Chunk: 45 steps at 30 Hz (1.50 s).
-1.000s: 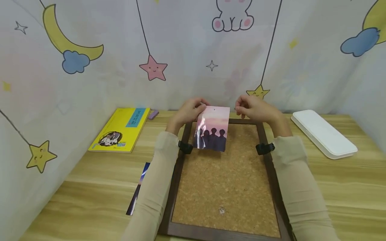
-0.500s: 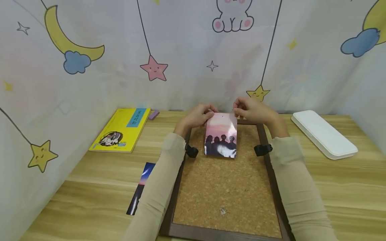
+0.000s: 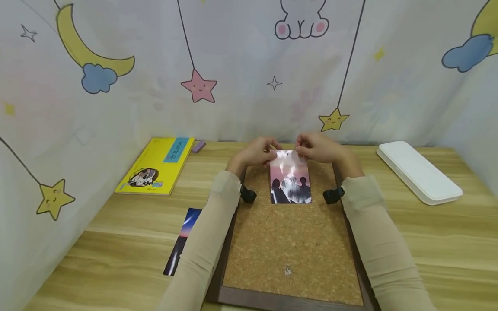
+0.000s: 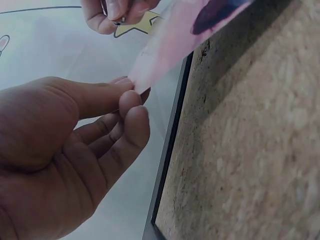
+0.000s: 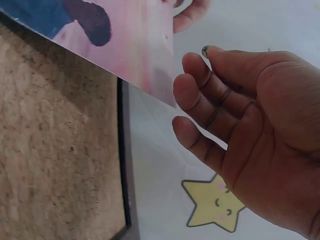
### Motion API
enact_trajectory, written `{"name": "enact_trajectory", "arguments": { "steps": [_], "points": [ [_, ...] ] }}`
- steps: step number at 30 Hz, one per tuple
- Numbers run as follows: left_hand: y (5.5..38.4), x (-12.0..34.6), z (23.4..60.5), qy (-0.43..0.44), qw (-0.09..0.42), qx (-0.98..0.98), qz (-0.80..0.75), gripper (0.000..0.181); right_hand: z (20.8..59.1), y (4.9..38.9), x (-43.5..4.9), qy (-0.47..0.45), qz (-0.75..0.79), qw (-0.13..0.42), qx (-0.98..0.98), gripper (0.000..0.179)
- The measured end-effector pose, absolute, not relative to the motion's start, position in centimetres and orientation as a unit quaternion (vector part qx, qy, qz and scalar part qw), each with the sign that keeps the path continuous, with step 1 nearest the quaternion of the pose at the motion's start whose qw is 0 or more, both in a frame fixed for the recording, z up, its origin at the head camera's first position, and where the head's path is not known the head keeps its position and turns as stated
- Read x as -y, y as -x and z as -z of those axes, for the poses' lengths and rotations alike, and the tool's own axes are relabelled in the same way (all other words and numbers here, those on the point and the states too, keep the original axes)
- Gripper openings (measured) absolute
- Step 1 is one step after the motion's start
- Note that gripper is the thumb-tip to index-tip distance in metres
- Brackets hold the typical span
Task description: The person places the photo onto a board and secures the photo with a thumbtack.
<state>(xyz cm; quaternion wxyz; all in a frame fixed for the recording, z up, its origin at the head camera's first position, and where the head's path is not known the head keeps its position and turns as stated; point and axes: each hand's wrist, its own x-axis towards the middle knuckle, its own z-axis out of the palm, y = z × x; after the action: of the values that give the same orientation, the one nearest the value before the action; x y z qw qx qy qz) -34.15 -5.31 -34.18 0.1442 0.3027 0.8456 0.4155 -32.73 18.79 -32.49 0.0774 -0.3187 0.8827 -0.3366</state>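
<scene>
Photo (image 3: 290, 177), left fingers (image 4: 134, 126) pinching corner, right fingers (image 5: 187, 94) pinching tiny piece (image 5: 205, 51), book lettering (image 3: 176, 150) blurred

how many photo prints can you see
2. One photo print is pinched by the left hand over the cork board. The other print lies on the table, partly hidden by the left sleeve; more could be hidden there.
</scene>
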Motion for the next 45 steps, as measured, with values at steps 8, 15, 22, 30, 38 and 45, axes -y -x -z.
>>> {"name": "enact_trajectory", "arguments": {
  "steps": [8, 15, 22, 30, 38, 45],
  "points": [
    [34.2, 5.2, 34.2, -0.286, 0.151, -0.869, -0.373, 0.032, 33.3, 33.0, -17.7, 0.301, 0.298, 0.077, -0.902, 0.012],
    [34.2, 5.0, 34.8, -0.291, 0.150, -0.893, -0.310, 0.032, 34.4, 32.9, -17.2, 0.274, 0.289, 0.107, -0.911, 0.012],
    [34.0, 4.9, 34.8, -0.295, 0.143, -0.895, -0.302, 0.032, 35.1, 33.4, -16.9, 0.276, 0.301, 0.125, -0.904, 0.013],
    [34.0, 4.9, 35.2, -0.292, 0.147, -0.896, -0.300, 0.033, 35.8, 33.5, -16.7, 0.289, 0.301, 0.125, -0.900, 0.012],
    [34.1, 4.9, 35.0, -0.285, 0.146, -0.897, -0.305, 0.032, 35.9, 33.7, -16.3, 0.279, 0.322, 0.147, -0.893, 0.016],
    [34.2, 4.9, 35.1, -0.285, 0.152, -0.899, -0.296, 0.034, 36.7, 33.8, -16.2, 0.260, 0.332, 0.135, -0.897, 0.017]
  ]
}}
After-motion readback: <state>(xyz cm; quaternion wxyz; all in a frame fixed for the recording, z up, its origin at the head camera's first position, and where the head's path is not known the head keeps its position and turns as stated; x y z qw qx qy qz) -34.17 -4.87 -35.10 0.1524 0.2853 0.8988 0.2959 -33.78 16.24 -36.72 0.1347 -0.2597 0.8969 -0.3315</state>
